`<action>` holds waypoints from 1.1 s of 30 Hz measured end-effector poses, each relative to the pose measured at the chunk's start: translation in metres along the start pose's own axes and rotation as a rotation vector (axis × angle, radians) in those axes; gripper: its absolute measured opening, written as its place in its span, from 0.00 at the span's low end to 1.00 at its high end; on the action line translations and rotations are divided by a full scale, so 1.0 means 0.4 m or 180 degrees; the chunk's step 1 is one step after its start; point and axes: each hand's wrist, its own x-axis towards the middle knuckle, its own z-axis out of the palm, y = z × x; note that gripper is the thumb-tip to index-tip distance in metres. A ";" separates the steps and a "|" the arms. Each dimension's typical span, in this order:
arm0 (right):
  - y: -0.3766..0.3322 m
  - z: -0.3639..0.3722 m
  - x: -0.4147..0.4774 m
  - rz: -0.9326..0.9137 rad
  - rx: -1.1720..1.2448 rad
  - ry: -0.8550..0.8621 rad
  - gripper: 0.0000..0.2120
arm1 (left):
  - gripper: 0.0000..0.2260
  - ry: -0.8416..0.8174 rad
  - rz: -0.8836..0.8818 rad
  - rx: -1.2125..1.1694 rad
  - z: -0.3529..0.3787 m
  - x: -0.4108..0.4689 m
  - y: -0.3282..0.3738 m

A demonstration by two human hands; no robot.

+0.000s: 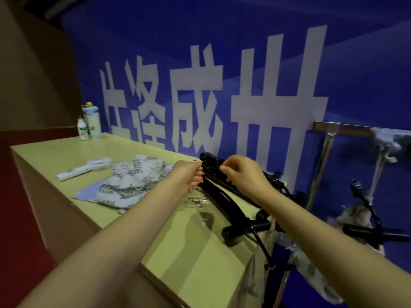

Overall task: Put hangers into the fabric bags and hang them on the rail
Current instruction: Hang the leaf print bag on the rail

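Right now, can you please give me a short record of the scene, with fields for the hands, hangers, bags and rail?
left hand: at the top end of the hanger stack, fingers curled
right hand: pinching the same end
black hangers: stacked on the table
leaf-print fabric bags: piled flat on the table, left of the hangers
rail: at right, a bag already hanging

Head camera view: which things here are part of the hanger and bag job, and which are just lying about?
Part of the job:
black hangers
leaf-print fabric bags
metal rail
left hand and right hand, both at the hangers

Just lying about:
two bottles
white handheld mirror
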 end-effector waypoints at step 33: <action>0.080 0.352 0.072 -0.0725 -0.2469 -0.1300 0.08 | 0.01 0.0579 0.0936 0.2392 -0.162 0.131 -0.186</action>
